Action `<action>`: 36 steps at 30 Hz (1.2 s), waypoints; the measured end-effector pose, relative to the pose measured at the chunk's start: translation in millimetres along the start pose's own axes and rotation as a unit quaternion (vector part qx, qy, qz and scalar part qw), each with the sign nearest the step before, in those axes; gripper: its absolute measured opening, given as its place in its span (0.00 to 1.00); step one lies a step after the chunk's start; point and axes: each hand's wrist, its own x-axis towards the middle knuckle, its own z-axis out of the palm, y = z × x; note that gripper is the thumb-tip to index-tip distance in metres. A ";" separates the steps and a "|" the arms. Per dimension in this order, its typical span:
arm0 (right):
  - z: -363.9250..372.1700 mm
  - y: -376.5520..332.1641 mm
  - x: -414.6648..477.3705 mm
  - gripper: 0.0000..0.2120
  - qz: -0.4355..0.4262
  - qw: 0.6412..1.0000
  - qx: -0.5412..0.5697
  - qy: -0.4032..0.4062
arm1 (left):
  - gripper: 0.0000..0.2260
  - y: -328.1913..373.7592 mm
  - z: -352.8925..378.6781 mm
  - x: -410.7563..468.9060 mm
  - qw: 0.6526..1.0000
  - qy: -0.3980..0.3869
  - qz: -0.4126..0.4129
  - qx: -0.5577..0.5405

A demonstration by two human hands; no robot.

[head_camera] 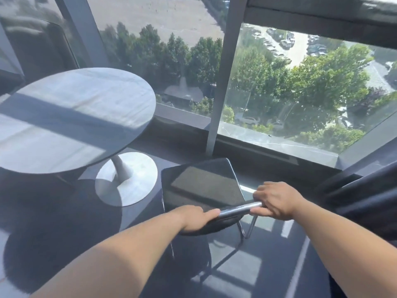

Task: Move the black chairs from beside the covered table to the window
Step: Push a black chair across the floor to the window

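A black chair (202, 183) with a glossy seat and chrome legs stands close to the window (290, 89), its seat facing the glass. My left hand (197, 218) grips the left end of the chair's backrest top. My right hand (275, 200) is closed around the chrome bar at the right end of the backrest. To the left of the chair stands a round covered table (71, 117) on a white pedestal base (126, 179).
A grey window mullion (221, 82) rises just behind the chair. A dark curtain (365, 201) hangs at the right. A dark armchair back (36, 46) shows at the far left. Dark floor with sunlit stripes (247, 265) lies beneath me.
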 end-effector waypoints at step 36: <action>-11.3 74.1 51.9 0.38 0.177 0.975 0.128 -0.034 | 0.22 98.2 57.7 27.5 0.906 0.153 -0.003 -0.396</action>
